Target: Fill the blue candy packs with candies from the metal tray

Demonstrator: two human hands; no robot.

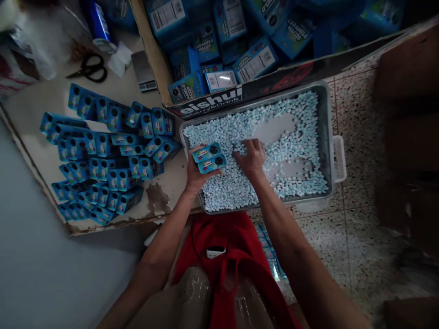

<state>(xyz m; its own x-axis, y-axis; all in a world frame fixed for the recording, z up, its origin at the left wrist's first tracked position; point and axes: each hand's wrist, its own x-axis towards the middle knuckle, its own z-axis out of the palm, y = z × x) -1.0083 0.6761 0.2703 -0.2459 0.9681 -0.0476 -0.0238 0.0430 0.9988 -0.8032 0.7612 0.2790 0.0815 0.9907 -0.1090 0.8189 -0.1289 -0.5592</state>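
Note:
My left hand (196, 176) is closed around two small blue candy boxes (207, 152), held side by side over the near left part of the tub. Each box has a dark round opening at its right end. My right hand (254, 157) reaches down among the pale blue and white candies (228, 192), thumb and fingers apart, fingertips partly hidden. These small round candies cover most of the clear plastic tub (330, 137), with bare bottom showing in two patches.
Several rows of blue boxes (103, 144) with round openings stand on the table (178, 183) at left. Behind the tub, a large carton (212, 104) holds many blue boxes. Scissors (91, 68), a small scale (144, 71) and a blue can (101, 27) lie at the back left.

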